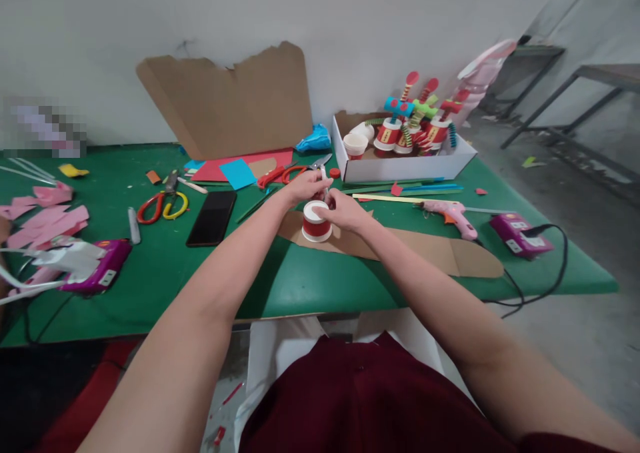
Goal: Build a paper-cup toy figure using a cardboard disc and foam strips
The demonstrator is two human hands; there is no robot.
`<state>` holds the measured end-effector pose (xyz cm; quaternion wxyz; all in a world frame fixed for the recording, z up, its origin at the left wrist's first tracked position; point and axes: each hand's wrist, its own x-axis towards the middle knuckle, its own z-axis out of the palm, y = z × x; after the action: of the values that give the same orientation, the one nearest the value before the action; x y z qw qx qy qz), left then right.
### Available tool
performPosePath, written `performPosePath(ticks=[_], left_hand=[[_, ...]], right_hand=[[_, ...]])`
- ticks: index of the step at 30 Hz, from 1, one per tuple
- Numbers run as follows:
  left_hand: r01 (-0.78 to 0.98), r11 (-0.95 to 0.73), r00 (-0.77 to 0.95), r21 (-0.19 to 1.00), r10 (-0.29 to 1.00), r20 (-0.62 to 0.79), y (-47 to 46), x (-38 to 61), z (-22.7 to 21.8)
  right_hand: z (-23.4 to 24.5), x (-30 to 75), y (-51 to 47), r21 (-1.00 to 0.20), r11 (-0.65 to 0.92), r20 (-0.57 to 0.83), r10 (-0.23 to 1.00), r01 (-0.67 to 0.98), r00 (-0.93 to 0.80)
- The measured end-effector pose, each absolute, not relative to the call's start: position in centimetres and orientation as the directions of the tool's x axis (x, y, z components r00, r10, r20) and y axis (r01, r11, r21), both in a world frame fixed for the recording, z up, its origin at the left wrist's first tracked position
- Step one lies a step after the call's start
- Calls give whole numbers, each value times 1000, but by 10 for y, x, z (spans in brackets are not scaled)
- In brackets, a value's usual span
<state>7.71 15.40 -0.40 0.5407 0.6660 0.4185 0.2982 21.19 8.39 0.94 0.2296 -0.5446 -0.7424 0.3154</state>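
The left hand [306, 186] has its fingers drawn nearly together, pinching a small pale strip [324, 174] just above and behind a paper cup. The right hand [345, 211] sits lower, its fingers curled into a narrow bunch at the strip's lower end; whether they grip it too, I cannot tell. The strip's long axis runs close to upright, one end pointing up past the left fingertips, the lower part hidden by the right hand.

The red and white paper cup [317, 222] stands upside down, wide rim below, its axis upright. The right fingertips overlap its upper edge; contact is unclear. Under the cup lies a long cardboard piece [425, 248], stretching left to right along the green counter [300, 286], its rounded end to the right.

Beyond the left hand lie red-handled scissors [295, 172], blades pointing right. A black phone [212, 218] lies left of the cup. To the right, a glue gun [447, 214] points its nozzle left. Behind the hands, a white box [407, 169] holds decorated cups [387, 135].
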Motion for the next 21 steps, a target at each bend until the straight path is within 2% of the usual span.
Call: performPosePath(ticks=[7,15,21], left_hand=[[223,-81,529,971,847,-51,155,78,-4],[311,-117,514,943,855,-63,157,77,1],[344,-132,463,930,885,-46,155,70,-1]], right_hand=[[12,212,82,-725,195,-19,953,661,-303],[5,214,85,-761,179,-14,957,624,-291],[7,214,84,-740,165,-28,961,653,-275]])
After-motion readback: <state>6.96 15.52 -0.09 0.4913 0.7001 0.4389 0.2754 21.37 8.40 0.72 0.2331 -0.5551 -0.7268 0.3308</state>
